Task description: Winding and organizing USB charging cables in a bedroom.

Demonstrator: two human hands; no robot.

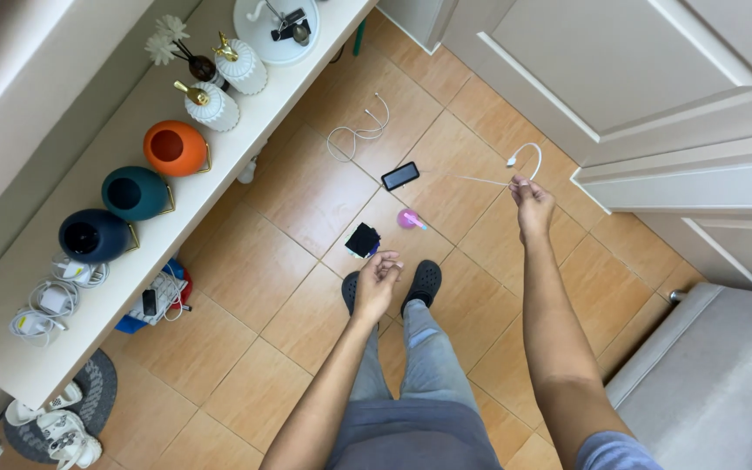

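On the long white shelf (245,130) at about ten o'clock stand three egg-shaped vases: a dark navy one (93,236), a teal one (135,193) and an orange one (175,147). Bundled white chargers (45,305) lie at the shelf's near end. On the tan tiled floor (306,200) a loose coil of white cord (359,130) lies at twelve o'clock from the left hand (378,280), with a black phone (400,176) just below it and a small black pouch (363,239) right above the hand. A pink round object (409,218) sits beside the pouch.

The left hand hangs low over the black clogs (426,280), fingers curled together and thumb pressed to them. A thin white charging cable (515,170) seems to run to it, but the strand is too fine to trace there, so I cannot tell for sure what the hand pinches. The right hand (533,207) is raised at about two o'clock from the left hand, fingertips pinched on the cable near its plug. The free end arches up and over to ten o'clock of that hand. From the pinch a taut stretch runs toward nine o'clock, then fades against the tiles. The cable's long axis lies roughly from the right hand down toward the left, and the right hand is the nearer to the plug.
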